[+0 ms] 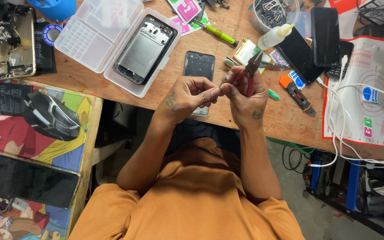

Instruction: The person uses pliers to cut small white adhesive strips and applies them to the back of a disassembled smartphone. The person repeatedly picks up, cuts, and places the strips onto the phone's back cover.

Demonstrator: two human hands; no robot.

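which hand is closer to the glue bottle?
Right. The right hand, gripping red-handled pliers, sits just below-left of the glue bottle. The left hand is further left, fingertips meeting the right hand's, over a phone frame.

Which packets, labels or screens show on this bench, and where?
Pink and green packets: top centre, small squares.
Dark phone screen: lower left, black rectangle.
Black phone: upper right, upright.
Tape roll: upper left, blue-white ring label.
Work mat: right, white with red edge and coloured patches.
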